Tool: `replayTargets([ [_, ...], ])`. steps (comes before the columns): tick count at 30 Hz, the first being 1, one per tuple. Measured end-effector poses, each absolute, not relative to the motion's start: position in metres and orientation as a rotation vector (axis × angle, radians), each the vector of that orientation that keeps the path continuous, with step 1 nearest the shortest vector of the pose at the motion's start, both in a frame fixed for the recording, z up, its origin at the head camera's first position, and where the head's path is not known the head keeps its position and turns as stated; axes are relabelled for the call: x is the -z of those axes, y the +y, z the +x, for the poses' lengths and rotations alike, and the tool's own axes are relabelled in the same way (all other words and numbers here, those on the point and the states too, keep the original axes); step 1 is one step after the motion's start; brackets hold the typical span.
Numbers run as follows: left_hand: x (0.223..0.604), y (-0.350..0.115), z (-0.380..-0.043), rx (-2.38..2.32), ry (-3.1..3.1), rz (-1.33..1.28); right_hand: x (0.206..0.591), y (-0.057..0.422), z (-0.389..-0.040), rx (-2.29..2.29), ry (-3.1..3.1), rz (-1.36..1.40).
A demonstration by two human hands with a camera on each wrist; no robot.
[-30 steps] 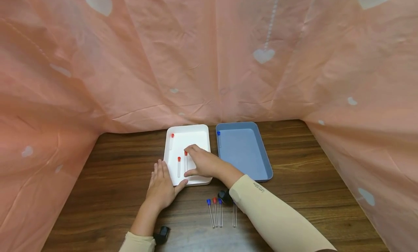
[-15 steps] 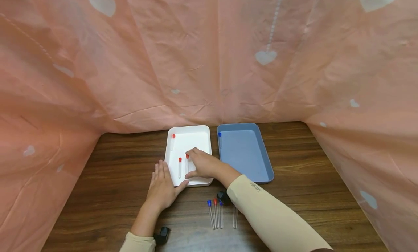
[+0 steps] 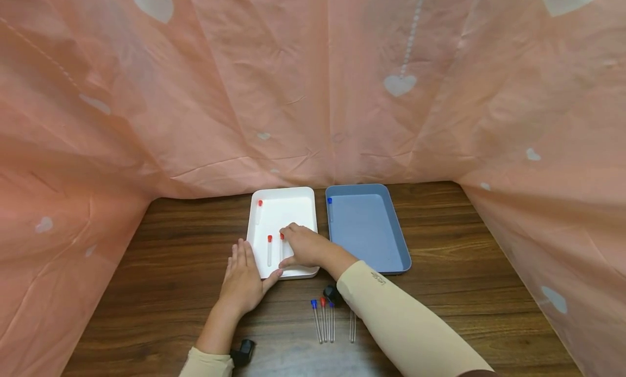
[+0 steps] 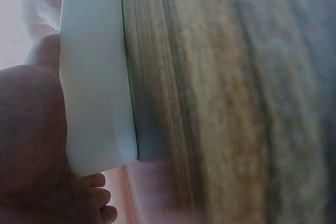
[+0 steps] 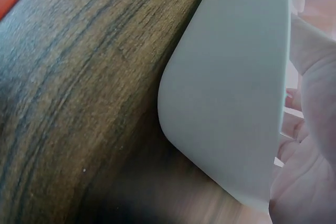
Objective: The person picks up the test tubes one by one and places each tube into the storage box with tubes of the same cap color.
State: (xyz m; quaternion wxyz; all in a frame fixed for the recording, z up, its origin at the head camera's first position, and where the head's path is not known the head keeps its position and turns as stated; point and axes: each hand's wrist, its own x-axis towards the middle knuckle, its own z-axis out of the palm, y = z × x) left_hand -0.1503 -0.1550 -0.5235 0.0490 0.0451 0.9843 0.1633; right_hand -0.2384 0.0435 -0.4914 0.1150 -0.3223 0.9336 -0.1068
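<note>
In the head view my left hand (image 3: 242,279) lies along the near left corner of the white tray (image 3: 293,203). Its fingers are straight at the left side and the thumb is at the front rim; the left wrist view shows the palm against the tray wall (image 4: 97,77). Inside the tray, my right hand (image 3: 305,246) holds a red-capped test tube (image 3: 281,249) lengthwise, fingers at the cap and thumb near the lower end. Just left of it lies another red-capped tube (image 3: 269,252). A third red-capped tube (image 3: 258,211) rests in the far left corner.
Right of the white tray stands a blue-grey tray (image 3: 367,225) with a blue-capped tube (image 3: 330,208) at its left wall. Several tubes (image 3: 323,322) with red and blue caps lie on the wooden table (image 3: 161,290) in front. The right forearm partly covers some. A pink curtain (image 3: 313,94) encloses the table.
My right hand has shifted slightly right and toward me with the red-capped test tube, widening the gap to the neighbouring tube. The left hand keeps its place on the tray.
</note>
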Motion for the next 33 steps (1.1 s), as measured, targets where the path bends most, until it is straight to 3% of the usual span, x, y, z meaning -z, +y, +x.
replayTargets([
  [33, 0.525, -0.155, -0.151, -0.520, 3.008, 0.133, 0.503, 0.036, -0.238, 0.178, 2.779, -0.889],
])
